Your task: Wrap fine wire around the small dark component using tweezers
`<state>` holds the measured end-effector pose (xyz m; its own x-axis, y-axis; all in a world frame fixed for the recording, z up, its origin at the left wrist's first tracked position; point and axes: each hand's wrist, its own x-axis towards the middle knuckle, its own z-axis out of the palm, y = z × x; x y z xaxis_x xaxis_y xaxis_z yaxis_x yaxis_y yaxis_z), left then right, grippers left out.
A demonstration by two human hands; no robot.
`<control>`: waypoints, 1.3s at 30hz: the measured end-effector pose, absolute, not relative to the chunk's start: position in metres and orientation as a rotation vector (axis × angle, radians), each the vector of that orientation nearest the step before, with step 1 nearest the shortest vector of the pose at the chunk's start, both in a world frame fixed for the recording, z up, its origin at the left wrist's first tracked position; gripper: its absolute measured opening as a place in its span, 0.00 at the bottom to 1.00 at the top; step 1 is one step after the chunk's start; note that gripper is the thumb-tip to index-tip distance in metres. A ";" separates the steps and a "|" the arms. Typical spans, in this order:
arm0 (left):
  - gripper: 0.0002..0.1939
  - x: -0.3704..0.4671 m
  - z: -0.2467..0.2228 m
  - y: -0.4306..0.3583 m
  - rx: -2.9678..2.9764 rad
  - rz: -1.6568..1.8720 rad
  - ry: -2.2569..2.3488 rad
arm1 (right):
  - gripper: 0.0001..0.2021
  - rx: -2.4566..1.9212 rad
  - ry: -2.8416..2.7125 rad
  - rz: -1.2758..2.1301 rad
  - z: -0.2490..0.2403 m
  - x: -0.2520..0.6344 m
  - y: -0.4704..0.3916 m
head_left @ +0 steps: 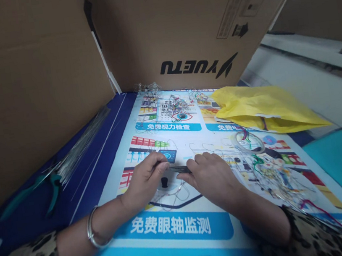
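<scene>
My left hand (148,178), with a silver bangle (92,232) on its wrist, is closed in a pinch on a thin wire, mostly hidden by the fingers. My right hand (212,177) is wrapped round small needle-nose pliers (179,169); their dark jaws point left and reach my left fingertips, while the handles are hidden in the palm. Beneath both hands, thin wire loops (176,197) lie over a printed poster sheet (114,203). Whether these loops join the pinched wire, I cannot tell.
Straight wires (81,145) and green-handled pliers (53,187) lie at left. Tangled wire (175,104) sits farther back. A yellow bag (263,104), a clear ring (249,144) and coloured wire pieces (258,162) are at right. Cardboard walls (169,26) stand behind and left.
</scene>
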<state>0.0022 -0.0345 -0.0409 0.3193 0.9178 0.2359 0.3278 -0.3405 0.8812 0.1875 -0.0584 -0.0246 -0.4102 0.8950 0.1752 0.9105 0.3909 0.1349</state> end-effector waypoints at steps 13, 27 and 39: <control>0.07 0.001 -0.039 -0.036 1.799 0.985 1.059 | 0.22 -1.647 -2.593 -0.307 -0.024 0.188 -0.059; 0.09 0.001 -0.039 -0.034 1.664 0.953 1.062 | 0.20 -1.621 -2.592 -0.330 -0.026 0.187 -0.060; 0.08 0.002 -0.037 -0.033 1.626 0.941 1.050 | 0.21 -1.667 -2.577 -0.166 -0.026 0.187 -0.061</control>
<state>0.0017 -0.0334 -0.0369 0.3354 0.9363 0.1039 0.2057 -0.1804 0.9619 0.1870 -0.0607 -0.0258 -0.4103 0.9046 0.1152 0.9119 0.4067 0.0539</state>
